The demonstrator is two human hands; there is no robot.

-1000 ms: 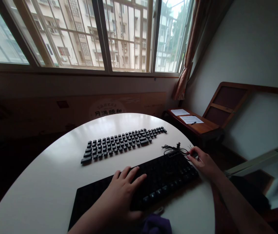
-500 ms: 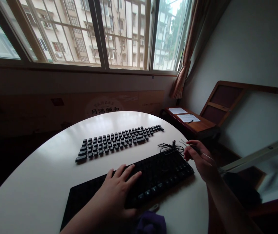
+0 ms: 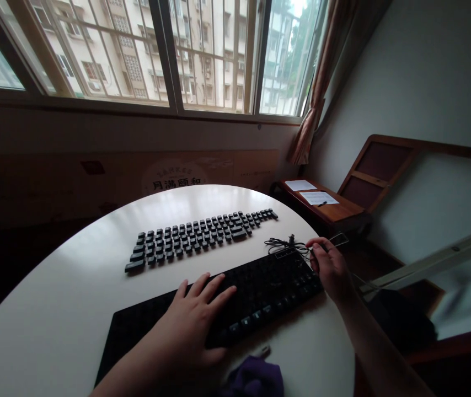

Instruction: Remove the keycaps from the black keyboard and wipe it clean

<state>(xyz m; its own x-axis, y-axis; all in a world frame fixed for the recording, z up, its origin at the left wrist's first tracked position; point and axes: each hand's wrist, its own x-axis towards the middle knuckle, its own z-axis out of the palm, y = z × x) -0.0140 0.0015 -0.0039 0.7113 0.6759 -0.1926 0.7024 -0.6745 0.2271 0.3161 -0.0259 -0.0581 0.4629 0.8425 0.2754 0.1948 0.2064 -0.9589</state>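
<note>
The left hand (image 3: 192,320) is bare, with slim, rounded fingers (image 3: 224,298) and a shorter thumb (image 3: 214,356); its nails are too blurred to make out. The left wrist (image 3: 171,342) is uncovered too, and runs into a bare left forearm (image 3: 140,366). The right hand (image 3: 331,270) is likewise bare, and a narrow, uncovered right wrist (image 3: 345,298) joins it to a long, smooth, bare right forearm (image 3: 374,344). Anything worn higher on either arm lies outside the view.
</note>
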